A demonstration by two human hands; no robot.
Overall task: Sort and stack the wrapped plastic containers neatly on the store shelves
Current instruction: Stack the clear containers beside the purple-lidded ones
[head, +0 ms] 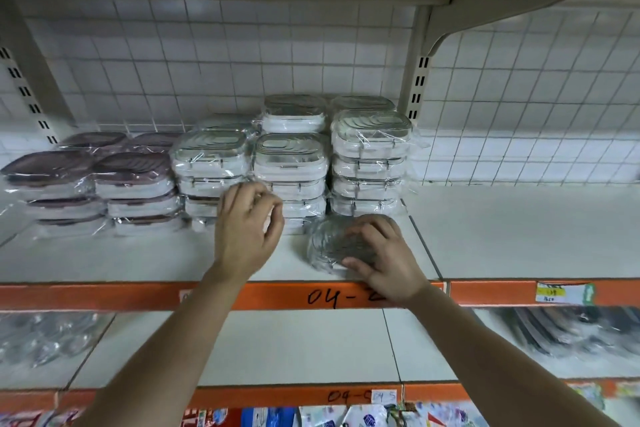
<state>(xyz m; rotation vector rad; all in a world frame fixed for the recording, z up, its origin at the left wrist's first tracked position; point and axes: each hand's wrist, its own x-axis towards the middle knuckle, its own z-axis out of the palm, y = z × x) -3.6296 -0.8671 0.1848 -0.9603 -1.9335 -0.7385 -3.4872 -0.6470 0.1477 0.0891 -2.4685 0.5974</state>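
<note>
The right hand point(384, 253) grasps a wrapped grey-lidded container point(329, 243) lying near the front edge of the shelf point(138, 260). The left hand point(247, 229), fingers curled, is against the white container stacks point(291, 163); I cannot tell whether it pinches their wrap. Brown-lidded stacks point(135, 180) stand further left.

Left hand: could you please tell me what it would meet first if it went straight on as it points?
Left hand likely meets the middle stack of white, film-wrapped plastic containers first; depth unclear.
</note>
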